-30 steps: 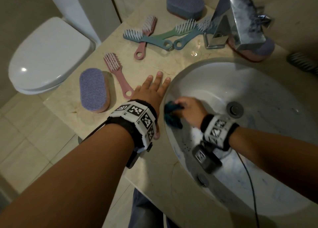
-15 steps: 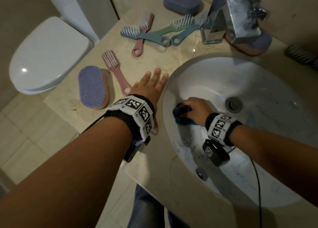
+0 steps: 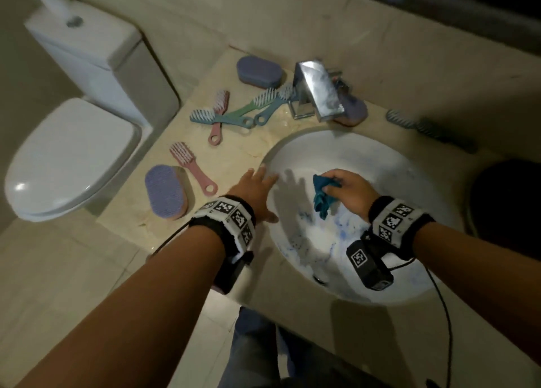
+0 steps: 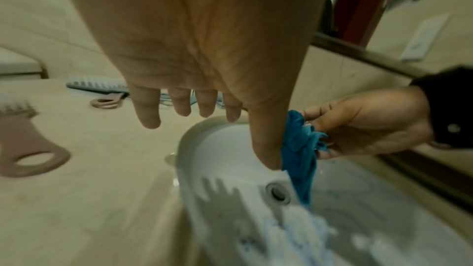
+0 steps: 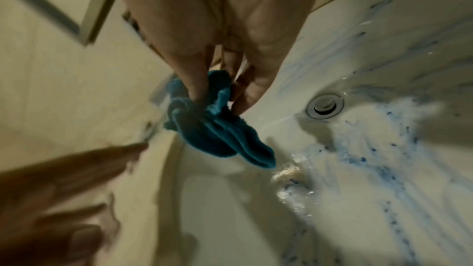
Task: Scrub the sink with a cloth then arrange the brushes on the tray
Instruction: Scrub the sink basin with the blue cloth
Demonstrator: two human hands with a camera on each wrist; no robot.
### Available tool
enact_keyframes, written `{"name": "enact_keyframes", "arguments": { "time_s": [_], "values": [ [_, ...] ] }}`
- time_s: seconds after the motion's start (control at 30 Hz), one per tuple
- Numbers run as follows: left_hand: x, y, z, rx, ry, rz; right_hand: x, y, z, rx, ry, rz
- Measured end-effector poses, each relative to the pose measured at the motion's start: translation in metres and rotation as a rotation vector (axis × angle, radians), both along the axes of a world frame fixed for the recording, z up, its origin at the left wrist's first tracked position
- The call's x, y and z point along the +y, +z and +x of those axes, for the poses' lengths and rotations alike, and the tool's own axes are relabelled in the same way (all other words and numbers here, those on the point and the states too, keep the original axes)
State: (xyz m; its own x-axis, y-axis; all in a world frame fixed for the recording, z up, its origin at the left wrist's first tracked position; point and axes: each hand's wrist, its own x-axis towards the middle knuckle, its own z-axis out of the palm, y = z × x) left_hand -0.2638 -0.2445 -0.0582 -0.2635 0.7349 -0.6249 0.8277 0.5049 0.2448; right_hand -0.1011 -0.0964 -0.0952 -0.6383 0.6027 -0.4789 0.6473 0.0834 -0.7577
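Right hand (image 3: pixel 349 193): over the sink, fingers and thumb pinched round the top of the cloth.
Cloth (image 3: pixel 322 197): teal, bunched; its upper part is caught between the right thumb and fingers, the rest hangs down below the fingertips, its lower end close to the sink's inner wall; contact with the wall cannot be told.
Left hand (image 3: pixel 254 190): holds nothing, fingers straight and spread, above the counter (image 3: pixel 234 150) at the sink's left rim; the wrist view shows its thumb just beside the cloth.
Sink (image 3: pixel 409 165): white, with blue streaks and specks on the near wall; drain (image 5: pixel 325 106) right of the cloth in the right wrist view.
Brushes: pink one (image 3: pixel 191 168) and purple oval one (image 3: pixel 165 191) left of the left hand; more by the tap (image 3: pixel 317 95).
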Motion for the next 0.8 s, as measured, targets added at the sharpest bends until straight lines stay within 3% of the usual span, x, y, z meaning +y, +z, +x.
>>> {"name": "enact_keyframes", "arguments": {
  "time_s": [0.17, 0.4, 0.63, 0.8],
  "values": [
    [0.012, 0.038, 0.019, -0.198, 0.094, 0.195, -0.008, 0.046, 0.006, 0.226, -0.162, -0.207],
    [0.022, 0.066, 0.027, -0.350, 0.211, 0.327, -0.011, 0.087, 0.024, 0.306, -0.102, -0.327],
    [0.026, 0.071, 0.033, -0.481, 0.301, 0.377, -0.011, 0.107, 0.031, 0.331, -0.104, -0.343],
    [0.024, 0.078, 0.025, -0.547, 0.393, 0.446, -0.003, 0.121, 0.035, 0.282, -0.082, -0.242]
  ]
}}
